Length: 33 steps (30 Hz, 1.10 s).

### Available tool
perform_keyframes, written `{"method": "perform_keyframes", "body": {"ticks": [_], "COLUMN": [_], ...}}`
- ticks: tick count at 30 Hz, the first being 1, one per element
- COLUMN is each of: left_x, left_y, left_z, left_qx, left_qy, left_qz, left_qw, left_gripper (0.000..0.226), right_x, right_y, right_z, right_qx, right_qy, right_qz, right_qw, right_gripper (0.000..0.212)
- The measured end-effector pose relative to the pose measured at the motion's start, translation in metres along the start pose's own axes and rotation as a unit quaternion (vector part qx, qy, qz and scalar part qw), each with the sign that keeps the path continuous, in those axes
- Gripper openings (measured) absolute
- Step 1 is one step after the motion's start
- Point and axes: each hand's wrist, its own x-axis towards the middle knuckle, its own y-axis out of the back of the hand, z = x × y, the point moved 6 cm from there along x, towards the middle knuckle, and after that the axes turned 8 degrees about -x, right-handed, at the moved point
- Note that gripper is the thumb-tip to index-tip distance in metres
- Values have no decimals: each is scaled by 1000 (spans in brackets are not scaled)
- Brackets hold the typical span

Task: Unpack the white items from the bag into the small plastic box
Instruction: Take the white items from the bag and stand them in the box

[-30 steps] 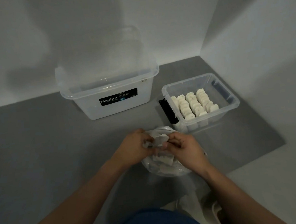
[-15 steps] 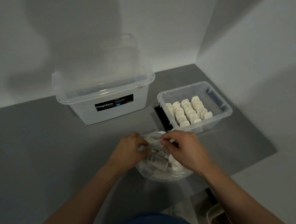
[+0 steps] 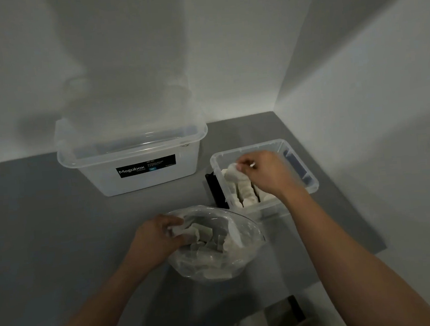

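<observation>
R hand (image 3: 264, 171) is pinching a white item (image 3: 231, 171) w/ fingertips over the small plastic box (image 3: 314, 183), above packed rows (image 3: 247, 194). L hand (image 3: 155, 238) is curling round a second white item (image 3: 177, 229) inside the bag (image 3: 243, 249), just beside the box.

We see a large clear plastic tub (image 3: 142, 180) at the far edge of the grey mat (image 3: 43, 218), close against the white wall (image 3: 119, 53). A black label (image 3: 146, 166) on its front reads Megabox. To its right a flat black piece (image 3: 215, 189) stands on edge on the mat. Past the mat's near right corner lies pale floor (image 3: 411, 222).
</observation>
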Motion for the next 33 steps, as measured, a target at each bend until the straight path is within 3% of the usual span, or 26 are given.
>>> {"method": "perform_keyframes", "body": {"ticks": [4, 11, 15, 18, 20, 23, 28, 33], "left_x": [-1, -6, -8, -10, -12, -16, -25, -33], "left_y": [-1, -4, -6, -3, -2, -3, -4, -9], "left_z": [2, 5, 1, 2, 5, 5, 9, 13], "left_qx": [24, 59, 83, 82, 92, 95, 107, 149], "left_qy": [-2, -11, -31, -44, -62, -79, -125, -180], "left_qz": [-17, -30, -41, -38, -37, -46, -79, -136], "left_qw": [1000, 998, 995, 995, 993, 991, 983, 963], "left_gripper": [76, 63, 59, 59, 61, 61, 61, 54], "right_x": [19, 29, 11, -37, -79, -124, -144, -136], "right_y": [-43, -61, -24, 11, 17, -18, -108, -117], "right_z": [13, 17, 5, -18, -38, -68, -70, -50], "right_qx": [-75, -108, -73, 31, 111, 119, -105, -191], "right_qy": [31, 6, 10, 8, 24, 81, 117, 39], "right_qz": [-133, -121, -21, 102, 126, 26, -151, -141], "right_qw": [988, 987, 997, 994, 985, 989, 976, 971], "right_gripper": [16, 24, 26, 20, 15, 13, 31, 28]}}
